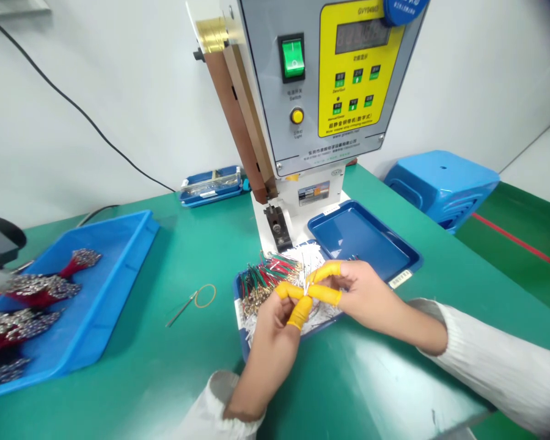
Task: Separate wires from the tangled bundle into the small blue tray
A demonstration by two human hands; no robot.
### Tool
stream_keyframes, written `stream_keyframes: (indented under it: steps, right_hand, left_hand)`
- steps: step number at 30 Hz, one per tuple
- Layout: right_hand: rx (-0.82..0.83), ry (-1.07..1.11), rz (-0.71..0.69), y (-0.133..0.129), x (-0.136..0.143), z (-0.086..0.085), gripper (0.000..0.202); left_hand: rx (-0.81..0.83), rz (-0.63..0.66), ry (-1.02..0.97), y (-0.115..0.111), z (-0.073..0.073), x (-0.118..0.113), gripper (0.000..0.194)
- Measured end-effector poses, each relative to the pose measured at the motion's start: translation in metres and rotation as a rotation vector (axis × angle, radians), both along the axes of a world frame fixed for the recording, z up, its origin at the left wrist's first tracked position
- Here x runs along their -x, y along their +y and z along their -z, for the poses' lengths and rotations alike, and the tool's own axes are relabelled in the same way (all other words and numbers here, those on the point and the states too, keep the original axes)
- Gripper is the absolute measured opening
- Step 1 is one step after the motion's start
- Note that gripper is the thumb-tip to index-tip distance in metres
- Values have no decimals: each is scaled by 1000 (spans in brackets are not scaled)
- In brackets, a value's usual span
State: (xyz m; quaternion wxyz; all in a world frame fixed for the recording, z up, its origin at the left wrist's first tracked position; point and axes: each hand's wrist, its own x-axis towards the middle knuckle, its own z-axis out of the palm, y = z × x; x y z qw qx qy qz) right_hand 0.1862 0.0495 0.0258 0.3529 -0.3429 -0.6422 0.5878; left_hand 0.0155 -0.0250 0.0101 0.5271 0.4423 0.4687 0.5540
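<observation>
Yellow finger covers are on the thumb and index finger of both hands. My left hand (279, 327) pinches a small white piece (307, 287) over the near part of a blue tray (239, 318). My right hand (355, 290) meets it from the right, its covered fingertips closed on the same piece. Beneath and behind the hands, the tray holds red and green wires (270, 272) with brass-coloured ends and a heap of white pieces (321, 315). Fine detail between the fingertips is too small to make out.
A grey crimping machine (302, 143) stands behind the tray. Right of it lies a dark blue tray (362, 232). A large blue bin (119, 287) with wire bundles is at left. A tool (181, 310) and rubber band (206, 296) lie between. A blue stool (442, 177) stands beyond.
</observation>
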Motion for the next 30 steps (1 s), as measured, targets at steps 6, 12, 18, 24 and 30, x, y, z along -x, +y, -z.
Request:
stream_keyframes:
  steps: [6,12,18,24,30]
  right_hand:
    - [69,61,20,0,3,0,22]
    - [130,76,1,4,3,7,26]
    - [81,74,-35,3,3,5,21]
    - [165,120,-111,3,3,4,22]
    - [199,153,-151,3,2,8,24]
  left_hand:
    - [-10,23,-7,-1,1,1,11]
    - [-28,22,-8,-3,4,2,10]
    - [4,19,17,-1,-5,0,13]
    - [30,84,34,-1,-7,1,11]
    - [43,86,76,-6,0,5,19]
